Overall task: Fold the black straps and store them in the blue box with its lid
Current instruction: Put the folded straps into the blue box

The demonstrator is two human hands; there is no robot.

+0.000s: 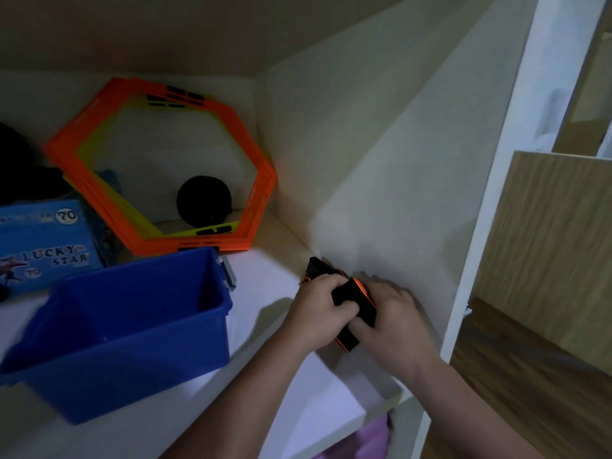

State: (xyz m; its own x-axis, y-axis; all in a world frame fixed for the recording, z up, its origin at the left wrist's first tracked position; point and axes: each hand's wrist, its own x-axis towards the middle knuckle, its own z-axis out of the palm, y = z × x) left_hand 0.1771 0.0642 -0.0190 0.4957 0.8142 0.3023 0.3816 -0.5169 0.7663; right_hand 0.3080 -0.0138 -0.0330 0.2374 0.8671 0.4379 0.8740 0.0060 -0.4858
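From the head view, the person works inside a white cupboard, both hands low against its right side wall. The black strap, edged in orange, sits between the two hands as a folded bundle just above the shelf. The left hand holds it from the left, with its fingers curled over the black face of the fold. The right hand grips it from the right, its fingers wrapped round the far edge, so that the orange trim shows in the gap between the hands. One end of the strap pokes out beyond the left hand's knuckles towards the corner where shelf and wall meet, and another end sticks out below the hands.

The blue box stands on the same shelf, well to the left of the hands, open-topped. Its inside is in shadow, and whether anything lies in it cannot be told. Behind it, a stack of orange hexagonal rings leans on the back wall, with a round black object seen through the middle. A blue carton printed "LUCKY STAR" lies at the left.
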